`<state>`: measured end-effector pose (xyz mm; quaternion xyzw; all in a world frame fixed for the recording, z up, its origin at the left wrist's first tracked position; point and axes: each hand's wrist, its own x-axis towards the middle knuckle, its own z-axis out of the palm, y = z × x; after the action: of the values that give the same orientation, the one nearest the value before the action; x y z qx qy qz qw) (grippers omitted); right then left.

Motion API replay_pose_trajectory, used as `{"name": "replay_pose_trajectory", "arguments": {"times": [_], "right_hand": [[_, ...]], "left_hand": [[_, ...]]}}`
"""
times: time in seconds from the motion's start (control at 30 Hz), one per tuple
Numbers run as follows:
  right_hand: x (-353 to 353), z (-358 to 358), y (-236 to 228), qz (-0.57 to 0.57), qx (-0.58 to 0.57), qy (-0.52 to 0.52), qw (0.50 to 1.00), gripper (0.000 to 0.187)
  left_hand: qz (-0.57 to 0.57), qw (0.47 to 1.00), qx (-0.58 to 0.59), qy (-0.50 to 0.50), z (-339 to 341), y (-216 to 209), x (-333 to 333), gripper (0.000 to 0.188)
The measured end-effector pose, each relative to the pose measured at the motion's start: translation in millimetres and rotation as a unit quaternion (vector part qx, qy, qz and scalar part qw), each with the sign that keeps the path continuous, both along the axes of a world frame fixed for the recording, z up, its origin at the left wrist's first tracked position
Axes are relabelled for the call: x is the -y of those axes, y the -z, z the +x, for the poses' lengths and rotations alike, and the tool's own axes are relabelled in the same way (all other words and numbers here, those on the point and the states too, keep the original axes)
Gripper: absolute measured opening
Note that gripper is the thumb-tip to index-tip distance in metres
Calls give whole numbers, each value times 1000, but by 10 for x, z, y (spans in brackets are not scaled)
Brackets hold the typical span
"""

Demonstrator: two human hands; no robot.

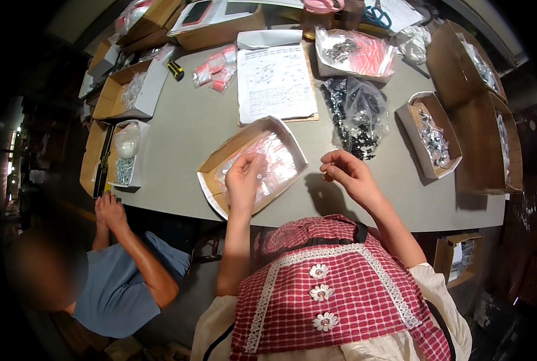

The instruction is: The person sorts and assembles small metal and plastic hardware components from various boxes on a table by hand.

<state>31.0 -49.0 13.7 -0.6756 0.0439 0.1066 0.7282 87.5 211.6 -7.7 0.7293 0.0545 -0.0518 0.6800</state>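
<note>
My left hand (pixel 244 183) is over a white-edged cardboard box (pixel 208 189) of clear plastic bags with red stripes (pixel 276 157). Its fingers are curled together, and what they hold, if anything, is too small to name. To the right of that box, my right hand (pixel 354 179) hovers above the grey table with thumb and fingers bent toward each other. Anything between those fingertips cannot be made out. Just beyond it lies a clear plastic bag (pixel 365 111) with small black parts (pixel 362 143) spilling at its mouth.
A handwritten sheet (pixel 274 84) lies beyond the box. Small boxes of metal parts (pixel 435 141) and screws (pixel 124 171) flank the table (pixel 184 120). Taller cartons (pixel 470 135) stand right. Red-striped packets (pixel 217 69) and a yellow cutter (pixel 175 70) lie left. Another person's hands (pixel 110 210) rest at the left edge.
</note>
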Motion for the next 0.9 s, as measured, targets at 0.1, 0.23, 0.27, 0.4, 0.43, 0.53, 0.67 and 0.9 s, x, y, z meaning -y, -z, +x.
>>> {"name": "replay_pose_trajectory", "arguments": {"times": [0.1, 0.23, 0.27, 0.4, 0.43, 0.53, 0.67, 0.9], "right_hand": [[-247, 77, -159, -164, 107, -64, 979, 30], [-566, 132, -266, -231, 320, -71, 916, 34], [-571, 139, -247, -239, 332, -67, 910, 31], [-522, 163, -169, -218, 302, -32, 928, 14], [-477, 150, -132, -184, 252, -29, 950, 13], [-352, 76, -32, -94, 80, -34, 992, 13], [-285, 2, -63, 64, -4, -22, 998, 14], [-204, -29, -332, 95, -60, -20, 994, 8]], "left_hand": [[-144, 988, -56, 8, -52, -93, 54, 18], [-260, 961, -96, 20, -165, -250, 295, 17], [-265, 957, -114, 27, -196, -308, 348, 18], [-266, 951, -149, 55, -232, -329, 408, 23], [-252, 954, -154, 51, -233, -391, 426, 24], [-218, 960, -133, 113, -205, -404, 378, 24], [-145, 969, -84, 182, -255, -430, 427, 21], [-168, 971, -55, 162, -318, -279, 527, 16]]}}
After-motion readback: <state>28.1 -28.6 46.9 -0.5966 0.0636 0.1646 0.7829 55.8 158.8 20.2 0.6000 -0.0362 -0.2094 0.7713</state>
